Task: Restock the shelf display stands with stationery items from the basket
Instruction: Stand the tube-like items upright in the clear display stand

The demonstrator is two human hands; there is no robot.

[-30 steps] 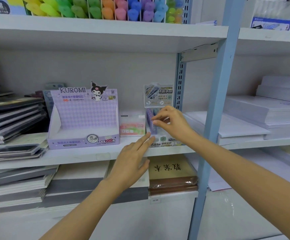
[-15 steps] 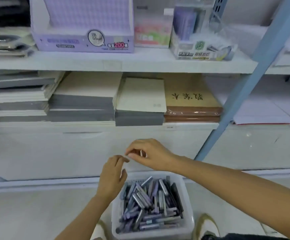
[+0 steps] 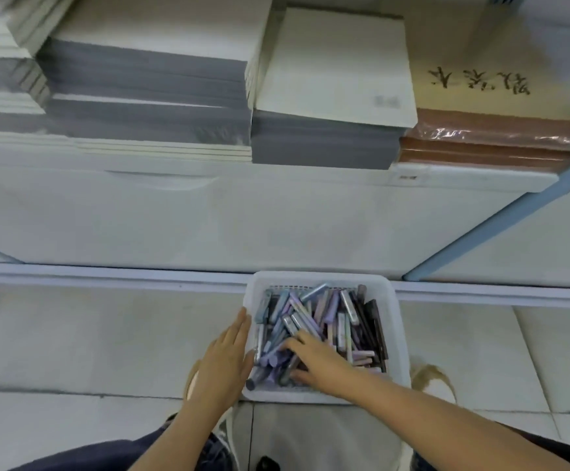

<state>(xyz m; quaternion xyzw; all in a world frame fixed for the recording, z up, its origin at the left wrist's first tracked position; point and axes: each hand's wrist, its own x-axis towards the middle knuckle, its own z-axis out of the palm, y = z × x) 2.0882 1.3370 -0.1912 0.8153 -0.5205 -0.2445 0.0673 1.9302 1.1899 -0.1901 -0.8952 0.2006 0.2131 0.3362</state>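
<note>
Right hand now among blurred pens

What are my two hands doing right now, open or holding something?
Left hand: open, flat against the left side of the basket.
Right hand: in the basket, on the items; whether it grips one cannot be told.

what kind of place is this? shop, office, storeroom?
Most likely a stationery shop aisle: stacked pads and notebooks on a low shelf, shrink-wrapped brown books beside them, and a white basket of pen-like sticks on the tiled floor, apparently stock for restocking.
</note>
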